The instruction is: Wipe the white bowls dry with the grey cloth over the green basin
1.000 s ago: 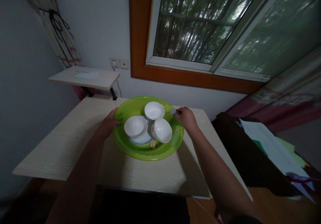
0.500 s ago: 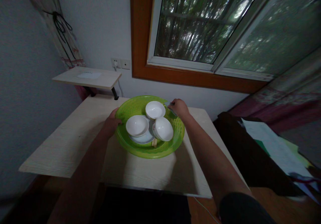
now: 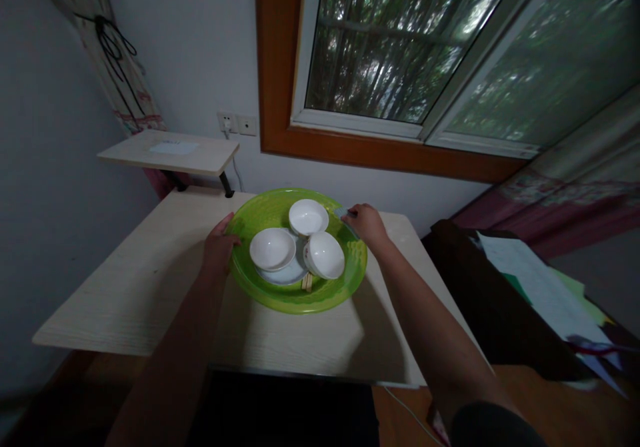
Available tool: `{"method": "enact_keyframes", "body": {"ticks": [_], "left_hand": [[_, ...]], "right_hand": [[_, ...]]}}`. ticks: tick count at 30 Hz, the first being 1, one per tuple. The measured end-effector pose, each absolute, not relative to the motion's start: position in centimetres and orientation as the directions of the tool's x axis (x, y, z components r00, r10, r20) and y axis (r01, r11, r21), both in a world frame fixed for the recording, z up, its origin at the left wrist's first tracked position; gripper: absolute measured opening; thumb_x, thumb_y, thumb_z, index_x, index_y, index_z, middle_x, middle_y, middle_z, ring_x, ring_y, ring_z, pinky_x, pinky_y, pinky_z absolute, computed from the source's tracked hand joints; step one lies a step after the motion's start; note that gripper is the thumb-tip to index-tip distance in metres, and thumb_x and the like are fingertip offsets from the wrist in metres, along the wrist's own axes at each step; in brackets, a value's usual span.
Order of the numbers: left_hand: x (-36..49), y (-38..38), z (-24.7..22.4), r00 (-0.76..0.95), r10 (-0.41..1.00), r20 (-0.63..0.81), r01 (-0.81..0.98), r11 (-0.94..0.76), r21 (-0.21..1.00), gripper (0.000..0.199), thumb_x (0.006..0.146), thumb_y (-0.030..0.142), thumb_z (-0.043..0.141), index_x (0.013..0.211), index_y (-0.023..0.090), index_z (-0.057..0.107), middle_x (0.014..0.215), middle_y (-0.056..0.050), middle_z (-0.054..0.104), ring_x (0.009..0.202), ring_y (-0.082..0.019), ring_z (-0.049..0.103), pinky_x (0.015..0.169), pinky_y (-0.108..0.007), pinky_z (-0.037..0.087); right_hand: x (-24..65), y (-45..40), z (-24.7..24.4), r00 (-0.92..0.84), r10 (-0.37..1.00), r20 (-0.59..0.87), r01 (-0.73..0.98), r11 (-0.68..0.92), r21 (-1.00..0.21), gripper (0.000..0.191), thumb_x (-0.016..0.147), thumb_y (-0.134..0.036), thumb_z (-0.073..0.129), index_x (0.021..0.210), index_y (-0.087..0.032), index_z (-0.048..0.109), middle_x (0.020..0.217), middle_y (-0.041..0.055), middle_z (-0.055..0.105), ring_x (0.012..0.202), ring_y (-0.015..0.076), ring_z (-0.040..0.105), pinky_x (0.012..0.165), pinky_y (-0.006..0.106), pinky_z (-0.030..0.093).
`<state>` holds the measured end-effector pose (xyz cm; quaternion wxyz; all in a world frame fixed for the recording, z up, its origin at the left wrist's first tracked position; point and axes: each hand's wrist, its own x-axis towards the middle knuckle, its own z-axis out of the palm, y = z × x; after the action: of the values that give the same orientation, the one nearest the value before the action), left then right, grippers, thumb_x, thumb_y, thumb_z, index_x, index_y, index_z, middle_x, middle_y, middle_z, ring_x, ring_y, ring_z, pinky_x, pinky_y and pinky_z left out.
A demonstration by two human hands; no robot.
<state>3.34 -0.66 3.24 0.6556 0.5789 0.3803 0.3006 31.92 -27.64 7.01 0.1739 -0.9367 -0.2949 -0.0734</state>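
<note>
A round green plastic basin (image 3: 267,210) stands on the table. Inside are three white bowls: one at the back (image 3: 309,217), one at the front left (image 3: 273,249), and a tilted one at the front right (image 3: 325,256). Beneath the bowls a white plate (image 3: 283,277) partly shows, with the ends of wooden chopsticks (image 3: 307,283) sticking out in front. My left hand (image 3: 219,243) grips the basin's left rim. Over the back right rim, my right hand (image 3: 367,223) is closed on a grey cloth (image 3: 344,213), which is partly hidden by the fingers.
The pale wooden table (image 3: 130,280) carries a raised shelf (image 3: 210,157) with a paper on it at the back left. A window (image 3: 370,67) and wall sockets (image 3: 237,124) are behind. To the right, papers (image 3: 543,290) lie on a dark piece of furniture.
My right hand, with the grey cloth, has shifted slightly right and down along the basin's rim. My left hand remains at the left rim, and the bowls keep their places.
</note>
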Motion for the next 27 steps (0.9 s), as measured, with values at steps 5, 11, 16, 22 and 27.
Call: {"method": "enact_keyframes", "body": {"ticks": [5, 11, 16, 22, 27], "left_hand": [[3.4, -0.9, 3.3, 0.524, 0.839, -0.149, 0.053, 0.143, 0.988, 0.09, 0.063, 0.003, 0.066, 0.148, 0.028, 0.056, 0.103, -0.005, 0.076, 0.058, -0.01, 0.063, 0.053, -0.021, 0.049], [3.4, -0.8, 3.2, 0.518, 0.846, -0.13, 0.051, 0.122, 0.991, 0.09, 0.064, 0.004, 0.068, 0.149, 0.027, 0.055, 0.104, -0.006, 0.076, 0.056, -0.01, 0.061, 0.05, -0.021, 0.047], [3.5, -0.7, 3.1, 0.521, 0.843, -0.133, 0.062, 0.118, 0.991, 0.088, 0.064, 0.005, 0.069, 0.149, 0.027, 0.056, 0.113, -0.007, 0.075, 0.063, -0.011, 0.065, 0.054, -0.02, 0.049], [3.4, -1.2, 3.9, 0.522, 0.843, -0.128, 0.056, 0.116, 0.992, 0.088, 0.063, 0.002, 0.065, 0.147, 0.026, 0.057, 0.108, -0.005, 0.076, 0.061, -0.011, 0.064, 0.054, -0.021, 0.049], [3.3, -1.2, 4.0, 0.53, 0.833, -0.162, 0.046, 0.162, 0.986, 0.085, 0.066, 0.005, 0.069, 0.147, 0.026, 0.057, 0.106, -0.005, 0.075, 0.058, -0.011, 0.063, 0.054, -0.022, 0.049]], "right_hand": [[30.1, -30.7, 6.4, 0.831, 0.496, 0.251, 0.554, -0.775, -0.305, 0.035, 0.082, -0.034, 0.072, 0.105, -0.009, 0.077, 0.101, 0.0161, 0.074, 0.088, 0.0226, 0.065, 0.084, 0.031, 0.047], [27.3, -33.8, 5.9, 0.849, 0.47, 0.241, 0.528, -0.756, -0.387, 0.037, 0.081, -0.037, 0.073, 0.105, -0.009, 0.076, 0.099, 0.0141, 0.073, 0.087, 0.023, 0.065, 0.082, 0.032, 0.048], [25.5, -35.2, 5.4, 0.848, 0.452, 0.277, 0.53, -0.726, -0.439, 0.035, 0.083, -0.04, 0.071, 0.103, -0.012, 0.076, 0.1, 0.0139, 0.074, 0.088, 0.0242, 0.067, 0.083, 0.034, 0.05], [23.4, -36.4, 5.7, 0.819, 0.455, 0.349, 0.573, -0.636, -0.517, 0.028, 0.086, -0.041, 0.067, 0.096, -0.017, 0.079, 0.094, 0.0108, 0.074, 0.081, 0.0227, 0.067, 0.082, 0.035, 0.051], [23.2, -37.7, 5.1, 0.913, 0.324, 0.248, 0.374, -0.418, -0.828, 0.034, 0.079, -0.048, 0.077, 0.098, -0.02, 0.079, 0.096, 0.0071, 0.077, 0.084, 0.0226, 0.069, 0.083, 0.036, 0.053]]}}
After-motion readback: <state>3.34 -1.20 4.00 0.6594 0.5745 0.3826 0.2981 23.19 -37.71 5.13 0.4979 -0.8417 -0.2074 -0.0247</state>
